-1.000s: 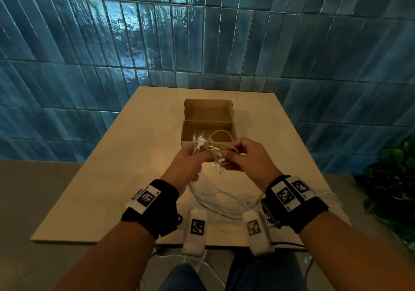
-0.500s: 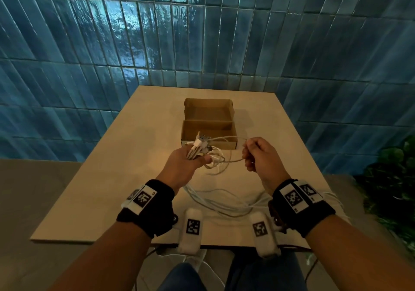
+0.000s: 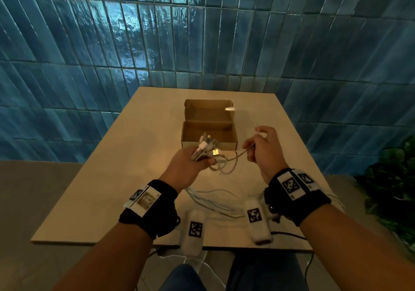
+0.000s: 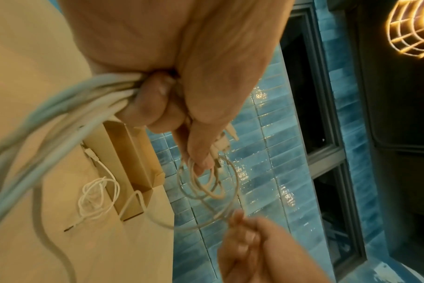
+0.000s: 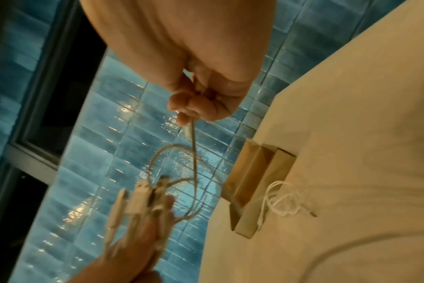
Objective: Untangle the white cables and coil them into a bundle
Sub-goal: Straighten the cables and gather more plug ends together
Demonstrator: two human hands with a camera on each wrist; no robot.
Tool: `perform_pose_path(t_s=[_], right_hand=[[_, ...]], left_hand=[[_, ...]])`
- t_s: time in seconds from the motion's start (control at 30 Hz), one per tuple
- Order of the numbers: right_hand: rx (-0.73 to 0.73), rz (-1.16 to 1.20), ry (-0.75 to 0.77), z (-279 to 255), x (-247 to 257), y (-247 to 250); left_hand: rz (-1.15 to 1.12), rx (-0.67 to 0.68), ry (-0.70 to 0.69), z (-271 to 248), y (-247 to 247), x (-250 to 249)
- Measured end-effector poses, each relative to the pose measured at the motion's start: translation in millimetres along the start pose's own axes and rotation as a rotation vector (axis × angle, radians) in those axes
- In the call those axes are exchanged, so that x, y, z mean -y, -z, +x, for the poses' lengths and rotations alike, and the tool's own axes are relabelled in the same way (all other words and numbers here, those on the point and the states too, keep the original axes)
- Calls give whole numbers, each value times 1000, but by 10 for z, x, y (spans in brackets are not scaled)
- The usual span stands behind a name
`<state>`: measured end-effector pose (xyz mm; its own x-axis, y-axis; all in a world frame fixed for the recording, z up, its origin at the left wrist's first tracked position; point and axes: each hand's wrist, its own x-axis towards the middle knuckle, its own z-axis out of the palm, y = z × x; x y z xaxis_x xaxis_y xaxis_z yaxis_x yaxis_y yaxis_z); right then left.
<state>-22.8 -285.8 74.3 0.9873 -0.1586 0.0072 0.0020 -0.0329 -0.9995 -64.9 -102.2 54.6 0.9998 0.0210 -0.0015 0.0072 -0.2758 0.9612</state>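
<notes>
My left hand (image 3: 199,159) grips a bunch of white cables (image 3: 207,149) just below their plugs, which fan out above the fist. Long loops of these cables (image 3: 215,200) hang down onto the table's near side. To its right, my right hand (image 3: 254,146) pinches a single thin strand (image 3: 233,159) that runs back into small loops under the left hand. That strand's plug end (image 3: 230,109) blurs in the air over the box. In the left wrist view the fingers curl round the cable bunch (image 4: 90,99). The right wrist view shows my right hand (image 5: 201,109) pinching the strand (image 5: 194,153).
An open cardboard box (image 3: 208,120) stands mid-table just beyond my hands. A separate small tangle of thin white cable (image 4: 97,197) lies on the table beside the box. Two white tagged devices (image 3: 194,230) sit at the near edge. A plant (image 3: 390,185) stands at the right.
My right hand has drawn away from the left hand, rightward and up, pulling one strand out of the bunch. Its plug end has swung up over the box.
</notes>
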Motion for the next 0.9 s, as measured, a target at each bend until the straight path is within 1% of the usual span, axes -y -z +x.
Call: perform_pose_path(t_s=[0.07,0.1,0.13,0.2,0.23,0.27,0.3,0.33,0.37,0.43,0.47,0.53,0.57,0.6,0.63,0.67,0.8,0.83,0.9], right_hand=[[-54,-97,-84,46,-113,109],[-43,-201,-131,68,-178,167],[14,-345,-181,83,-247,227],[257,-672,-262,65,-350,329],[383,-805,-270,47,-394,370],[471,-909,-250,23,-425,396],[512,-980,-198,-2,-432,404],[503,-1014,-118,-26,-422,397],[456,-1007,-13,-58,-389,377],[359,-889,242,-109,-289,309],[356,-808,360,-135,-225,258],[431,-722,526,-187,-102,141],[475,-734,574,-202,-69,84],[506,-761,580,-206,-52,36],[522,-780,542,-202,-43,1],[526,-770,472,-188,-40,-25],[560,-481,74,-151,-6,-73],[576,-465,24,-152,4,-75],[614,-505,18,-154,9,-77]], left_hand=[[-51,-67,10,2,49,-2],[-82,-90,18,8,70,3],[-114,-100,27,15,83,10],[-154,-104,40,23,91,28],[-163,-102,46,24,87,32],[-168,-98,49,18,77,28],[-168,-94,51,18,65,26],[-168,-88,54,15,52,23],[-168,-80,60,15,40,29],[-173,-64,78,15,23,37],[-175,-55,88,10,16,32],[-171,-37,97,0,-2,17],[-174,-28,92,-7,-11,0],[-181,-17,85,-23,-18,-32],[-186,-7,78,-26,-18,-47],[-190,5,76,-34,-14,-70],[-177,32,94,-31,35,-45],[-166,45,104,-24,40,-20],[-160,63,132,-20,38,3]])
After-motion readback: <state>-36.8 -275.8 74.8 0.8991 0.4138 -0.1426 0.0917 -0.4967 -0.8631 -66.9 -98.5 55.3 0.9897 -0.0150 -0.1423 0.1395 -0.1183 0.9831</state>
